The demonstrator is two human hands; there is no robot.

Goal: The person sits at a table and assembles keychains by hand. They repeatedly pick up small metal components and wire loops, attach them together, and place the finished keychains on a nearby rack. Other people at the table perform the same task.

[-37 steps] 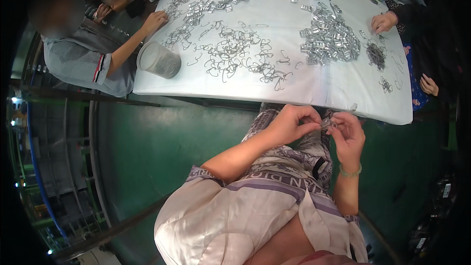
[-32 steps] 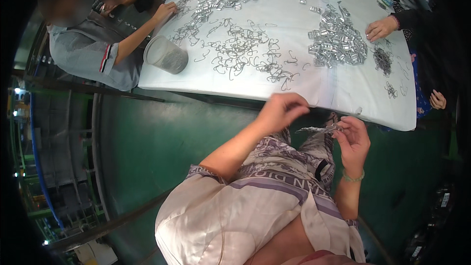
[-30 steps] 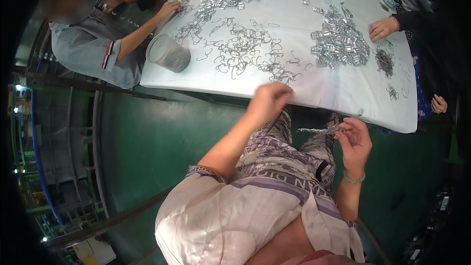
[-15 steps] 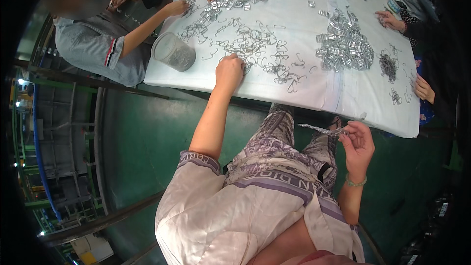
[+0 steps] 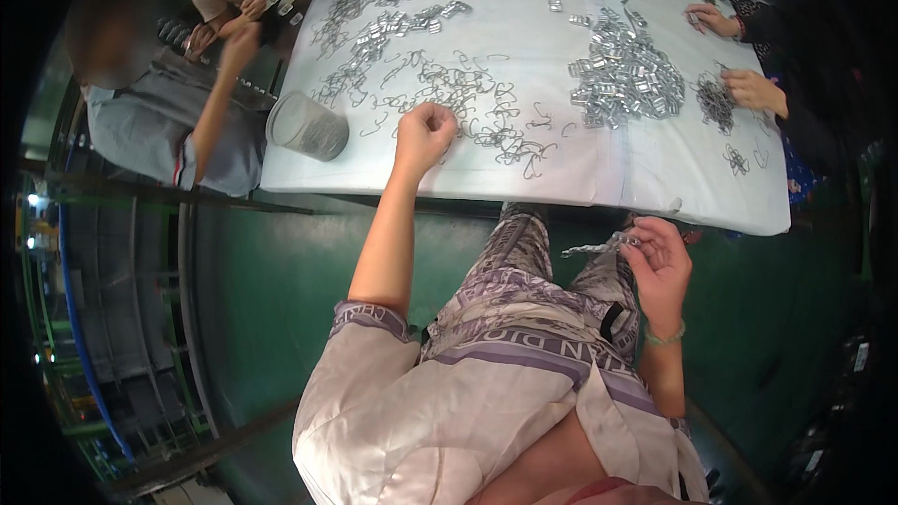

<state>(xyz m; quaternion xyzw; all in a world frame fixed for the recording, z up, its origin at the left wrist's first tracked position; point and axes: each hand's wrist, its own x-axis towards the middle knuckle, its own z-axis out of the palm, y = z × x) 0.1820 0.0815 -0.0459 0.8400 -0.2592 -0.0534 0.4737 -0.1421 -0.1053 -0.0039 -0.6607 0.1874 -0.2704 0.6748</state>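
Note:
My left hand [image 5: 426,138] is over the near edge of a loose spread of bent wire hooks [image 5: 458,89] on the white-covered table. Its thumb and fingers are pinched together; anything between them is too small to make out. Off the table's front edge, in front of my lap, my right hand [image 5: 662,262] grips a thin silvery metal strand [image 5: 597,248] by one end. The strand's free end points left and looks twisted or linked. A heap of shiny metal buckles [image 5: 631,79] lies right of the hooks.
A translucent plastic tub [image 5: 307,126] with small metal pieces stands at the table's left corner. Co-workers sit along both sides; one hand [image 5: 756,92] is beside a dark wire pile [image 5: 715,103]. More buckles [image 5: 407,23] lie farther back. Green floor [image 5: 281,318] shows below the table.
The view has shifted slightly. At left, a co-worker's hands have drawn back from the table. A co-worker's hand at right has come to the dark wire pile. My right hand still holds the strand.

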